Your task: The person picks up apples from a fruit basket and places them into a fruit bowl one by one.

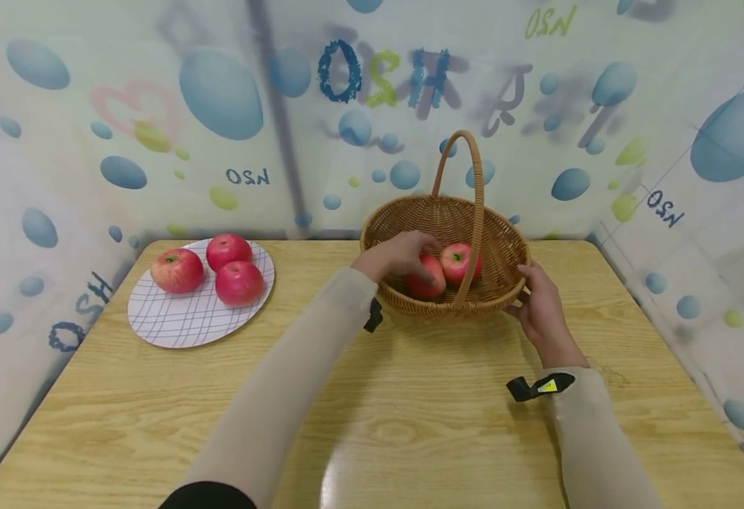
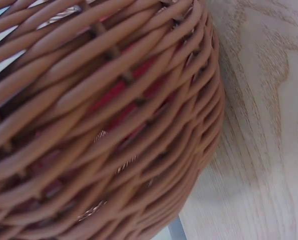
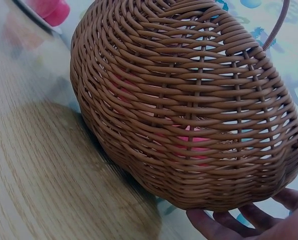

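A red apple (image 1: 428,278) sits inside the wicker basket (image 1: 502,244), toward seven o'clock from the basket's middle, and the person's left hand (image 1: 400,254) grips it, thumb over the near side and fingers bent across the far side. Just beside it, at one o'clock, lies a second apple (image 1: 456,261) with its stem end up, its right edge partly covered by the arched handle (image 1: 477,191). That handle rises over the basket from the rim near twelve o'clock to the rim near six. At four o'clock on the basket, the right hand (image 1: 542,305) holds the rim, thumb at the edge and fingers against the outer side; the right wrist view shows those fingertips (image 3: 201,223) on the weave. Red shows through the gaps of the wicker in both wrist views. The basket is on the far part of the wooden table (image 1: 423,417). Well apart from it, at nine o'clock, a round white plate (image 1: 177,325) with a grid of lines bears three more apples: one at ten o'clock (image 1: 177,271), one at one o'clock (image 1: 228,252) and one at three o'clock (image 1: 240,284). Both arms wear light sleeves (image 1: 295,382), with a black device (image 1: 540,387) at each wrist. Behind the table, at twelve o'clock, a pale backdrop (image 1: 187,187) carries blue and green spots and mirrored lettering.
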`<move>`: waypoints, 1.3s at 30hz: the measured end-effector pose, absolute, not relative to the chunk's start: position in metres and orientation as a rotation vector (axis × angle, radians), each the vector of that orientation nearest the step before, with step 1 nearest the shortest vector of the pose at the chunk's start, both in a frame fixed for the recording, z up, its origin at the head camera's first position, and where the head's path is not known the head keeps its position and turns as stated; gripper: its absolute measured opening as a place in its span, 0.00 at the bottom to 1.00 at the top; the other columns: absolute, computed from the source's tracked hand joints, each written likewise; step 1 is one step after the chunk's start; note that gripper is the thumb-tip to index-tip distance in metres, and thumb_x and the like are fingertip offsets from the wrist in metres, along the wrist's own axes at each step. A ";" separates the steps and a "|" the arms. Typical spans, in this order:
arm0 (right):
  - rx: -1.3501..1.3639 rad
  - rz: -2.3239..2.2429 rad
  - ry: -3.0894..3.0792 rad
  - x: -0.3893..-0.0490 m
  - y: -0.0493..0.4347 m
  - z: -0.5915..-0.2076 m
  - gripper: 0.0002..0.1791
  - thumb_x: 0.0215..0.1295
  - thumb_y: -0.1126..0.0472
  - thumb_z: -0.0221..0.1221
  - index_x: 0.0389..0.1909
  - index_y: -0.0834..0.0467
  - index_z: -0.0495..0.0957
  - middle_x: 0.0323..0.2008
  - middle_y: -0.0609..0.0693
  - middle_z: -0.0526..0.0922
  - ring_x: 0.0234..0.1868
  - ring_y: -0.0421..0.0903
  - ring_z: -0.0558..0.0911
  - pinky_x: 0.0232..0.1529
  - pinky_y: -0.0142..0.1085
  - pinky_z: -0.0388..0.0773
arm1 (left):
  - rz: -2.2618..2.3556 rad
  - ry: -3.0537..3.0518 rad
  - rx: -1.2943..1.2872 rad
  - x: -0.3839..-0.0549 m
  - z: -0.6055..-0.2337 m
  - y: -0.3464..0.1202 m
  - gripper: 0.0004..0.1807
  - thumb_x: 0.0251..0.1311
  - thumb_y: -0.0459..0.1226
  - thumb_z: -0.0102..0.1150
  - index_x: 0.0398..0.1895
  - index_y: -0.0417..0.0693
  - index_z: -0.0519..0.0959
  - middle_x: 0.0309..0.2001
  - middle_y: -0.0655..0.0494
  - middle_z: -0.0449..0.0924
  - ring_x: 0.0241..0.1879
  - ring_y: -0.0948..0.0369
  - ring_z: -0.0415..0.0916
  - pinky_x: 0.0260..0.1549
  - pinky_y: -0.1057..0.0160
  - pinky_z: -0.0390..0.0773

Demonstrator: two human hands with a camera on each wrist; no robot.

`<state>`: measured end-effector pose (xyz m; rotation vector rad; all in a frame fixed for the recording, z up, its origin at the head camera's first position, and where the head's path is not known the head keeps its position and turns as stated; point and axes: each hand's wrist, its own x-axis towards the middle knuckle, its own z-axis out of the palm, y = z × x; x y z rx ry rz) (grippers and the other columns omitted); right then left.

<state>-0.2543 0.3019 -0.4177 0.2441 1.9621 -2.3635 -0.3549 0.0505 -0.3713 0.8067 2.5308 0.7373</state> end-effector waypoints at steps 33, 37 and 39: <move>0.245 -2.384 1.921 -0.253 0.302 -0.419 0.34 0.79 0.46 0.40 0.82 0.43 0.45 0.82 0.54 0.42 0.80 0.61 0.49 0.41 0.29 0.81 | 0.989 2.697 0.874 -0.338 -0.342 0.026 0.29 0.51 0.42 0.74 0.59 0.47 0.80 0.55 0.53 0.82 0.51 0.58 0.77 0.49 0.61 0.81; 0.241 -2.376 1.926 -0.253 0.302 -0.418 0.34 0.79 0.45 0.40 0.82 0.43 0.45 0.82 0.53 0.42 0.80 0.61 0.49 0.43 0.31 0.80 | 1.137 2.724 0.834 -0.330 -0.336 0.015 0.30 0.52 0.45 0.75 0.59 0.50 0.80 0.55 0.55 0.81 0.50 0.59 0.77 0.47 0.61 0.83; 0.243 -2.369 1.926 -0.253 0.302 -0.418 0.34 0.79 0.45 0.40 0.82 0.44 0.44 0.82 0.53 0.42 0.80 0.61 0.49 0.48 0.34 0.78 | 1.214 2.732 0.795 -0.323 -0.333 0.008 0.30 0.53 0.46 0.75 0.60 0.52 0.79 0.56 0.56 0.81 0.51 0.60 0.77 0.49 0.61 0.83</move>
